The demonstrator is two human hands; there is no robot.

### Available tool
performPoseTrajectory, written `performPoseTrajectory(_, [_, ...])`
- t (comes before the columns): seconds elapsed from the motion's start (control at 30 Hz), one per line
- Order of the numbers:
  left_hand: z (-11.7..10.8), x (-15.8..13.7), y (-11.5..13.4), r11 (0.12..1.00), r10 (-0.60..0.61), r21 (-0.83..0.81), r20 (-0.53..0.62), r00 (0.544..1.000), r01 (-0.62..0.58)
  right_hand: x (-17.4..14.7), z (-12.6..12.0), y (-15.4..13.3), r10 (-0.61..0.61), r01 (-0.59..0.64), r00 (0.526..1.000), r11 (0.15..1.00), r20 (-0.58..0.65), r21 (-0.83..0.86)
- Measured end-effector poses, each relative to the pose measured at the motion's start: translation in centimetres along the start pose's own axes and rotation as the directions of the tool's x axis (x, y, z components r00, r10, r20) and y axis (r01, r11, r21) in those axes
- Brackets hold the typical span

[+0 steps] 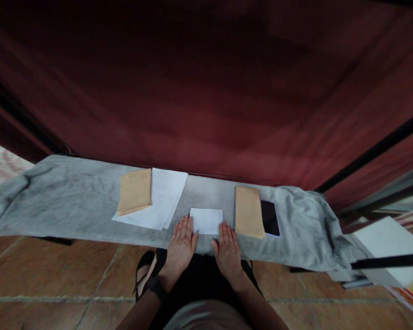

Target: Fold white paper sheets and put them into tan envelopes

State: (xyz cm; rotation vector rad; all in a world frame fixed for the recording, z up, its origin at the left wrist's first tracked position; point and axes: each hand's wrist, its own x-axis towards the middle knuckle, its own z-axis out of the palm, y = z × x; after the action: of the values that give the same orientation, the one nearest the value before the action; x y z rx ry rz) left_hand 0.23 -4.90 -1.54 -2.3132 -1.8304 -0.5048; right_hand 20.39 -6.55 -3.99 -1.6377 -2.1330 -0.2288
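Observation:
A small white sheet of paper [207, 220], perhaps folded, lies flat between my hands at the near side of the grey cloth [89, 201]. My left hand [181, 243] rests palm down at its left edge, fingers stretched out. At the right edge my right hand [227, 247] lies flat the same way, thumb apart from the fingers. Left of my hands, larger white sheets [167, 197] sit partly under a few brown envelopes [135, 191]. To the right is a stack of brown envelopes [248, 211], with a dark-screened phone [270, 217] beside it.
A dark red curtain [206, 114] hangs right behind the narrow cloth-covered surface. Black poles [375, 149] slant along the sides. White boards or boxes [388, 243] stand at the lower right. Brown floor tiles [69, 284] show below.

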Motion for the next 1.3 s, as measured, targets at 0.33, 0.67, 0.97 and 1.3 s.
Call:
performPoseTrajectory(0.33, [0.9,0.4,2.6,0.984,0.17,-0.066,0.053,0.984,-0.166,2.2,-0.4,-0.5,0.092,-0.097,0.994,0.992,0.056,0.082])
performPoseTrajectory(0.67, [0.4,4.4,2.2,0.994,0.084,-0.081,0.16,0.984,-0.071,7.7,1.3,-2.2,-0.059,-0.01,0.964,0.967,0.26,0.254])
performPoseTrajectory(0.97, [2.5,4.8,0.6,0.999,-0.054,0.005,0.172,0.984,0.053,6.9,2.5,-0.5,0.069,-0.091,0.972,0.992,0.226,0.088])
performPoseTrajectory(1.3, [1.6,4.3,-1.1,0.994,-0.107,0.035,0.133,0.985,0.103,6.1,2.3,-0.3,0.203,-0.211,0.966,0.977,0.157,0.031])
